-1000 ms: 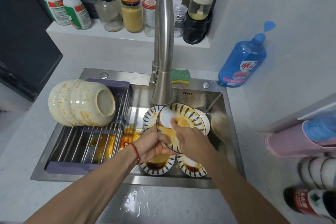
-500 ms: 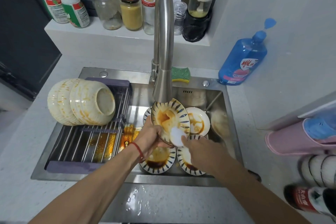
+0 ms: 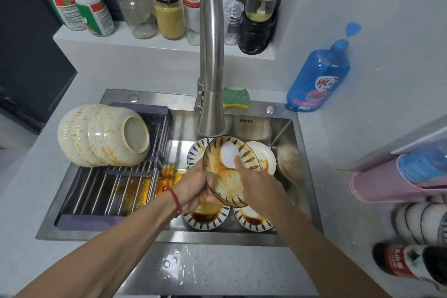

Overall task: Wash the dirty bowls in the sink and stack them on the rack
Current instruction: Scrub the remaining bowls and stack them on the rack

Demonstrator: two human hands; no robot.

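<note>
So the left hand (image 3: 197, 187) has its fingers curled round the lower left edge of a striped bowl (image 3: 229, 178), thumb on the rim, holding it tilted up on edge over the sink (image 3: 294, 152) so the inside faces the camera; there's a red string (image 3: 174, 198) round that wrist; the right hand (image 3: 257, 185) comes in from the right and sits against the bowl's inner face, one finger pushing a white scrub pad (image 3: 228, 154) onto the upper part of the inside; can't really tell how the other fingers of that hand are curled, since all I get is the back of it; the bowl's still smeared orange-brown inside, and it's right under the faucet (image 3: 211, 55) spout; below and behind it in the basin are more dirty striped bowls (image 3: 205, 219) with dark sauce pooled in them, one just under the left wrist, another just beside it under the right forearm; the rack (image 3: 108, 191) spans the left part of the sink, with a stack of cream bowls (image 3: 104, 135) lying on its side at the far end, stained orange, well left of both hands; a green and yellow sponge (image 3: 235, 98) sits on the sink ledge behind the faucet; a blue soap bottle (image 3: 319, 75) stands on the counter to the right.
</note>
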